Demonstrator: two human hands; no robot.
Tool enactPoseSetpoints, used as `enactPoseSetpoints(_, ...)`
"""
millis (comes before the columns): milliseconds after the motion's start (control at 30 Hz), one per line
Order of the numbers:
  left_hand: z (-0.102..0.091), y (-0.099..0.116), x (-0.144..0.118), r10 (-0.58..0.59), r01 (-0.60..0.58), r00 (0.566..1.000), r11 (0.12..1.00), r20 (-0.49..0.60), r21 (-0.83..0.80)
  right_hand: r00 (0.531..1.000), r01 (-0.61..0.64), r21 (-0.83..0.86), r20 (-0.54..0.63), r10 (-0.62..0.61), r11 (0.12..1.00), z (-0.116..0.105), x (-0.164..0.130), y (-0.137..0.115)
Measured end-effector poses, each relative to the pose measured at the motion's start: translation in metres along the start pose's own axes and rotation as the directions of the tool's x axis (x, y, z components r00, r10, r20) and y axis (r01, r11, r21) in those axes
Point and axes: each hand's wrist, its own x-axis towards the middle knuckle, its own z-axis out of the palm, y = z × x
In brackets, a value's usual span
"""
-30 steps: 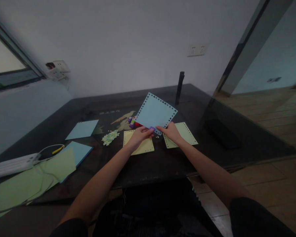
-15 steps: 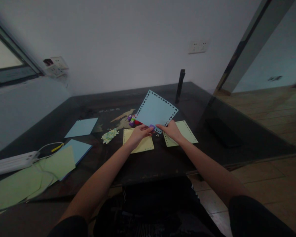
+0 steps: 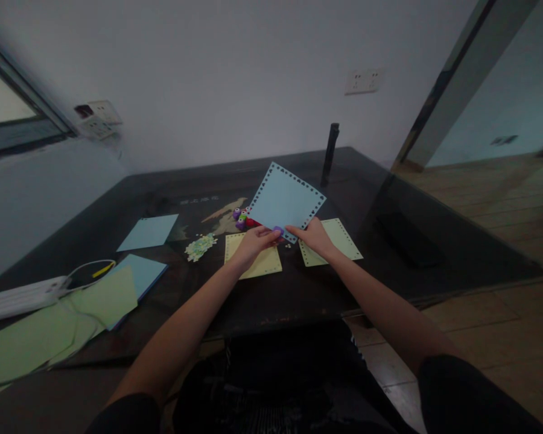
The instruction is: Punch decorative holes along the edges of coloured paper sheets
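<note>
A light blue sheet of paper [image 3: 287, 196], with small shapes punched along its edges, is held up at a slant over the table. My left hand [image 3: 254, 246] is closed around a small purple craft punch [image 3: 278, 229] at the sheet's lower edge. With thumb and fingers, my right hand [image 3: 315, 237] pinches the same sheet by its lower right edge. Beneath my hands lie a yellow punched sheet [image 3: 262, 263] and a pale green punched sheet [image 3: 337, 241]. Several colourful owl-faced punches [image 3: 242, 218] sit just behind the left hand.
A heap of paper cut-outs [image 3: 200, 247] lies left of the yellow sheet. Farther left are a blue sheet [image 3: 149, 232], stacked green paper [image 3: 104, 298] and a white power strip [image 3: 22, 299] with a cable. A black upright object [image 3: 330, 155] stands at the back; a dark flat object [image 3: 407, 240] lies right.
The view has shifted very slightly. Both hands keep hold of the blue sheet and the punch in nearly the same place.
</note>
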Motion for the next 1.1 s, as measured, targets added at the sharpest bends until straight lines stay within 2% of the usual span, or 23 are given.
enactPoseSetpoints(1100,-0.0008,-0.0048,0.0024,0.009,-0.009,1.0,1.0,-0.021,-0.004,1.0,0.023,-0.001,0.011,-0.023,1.0,0.0,0.0009,0.0032)
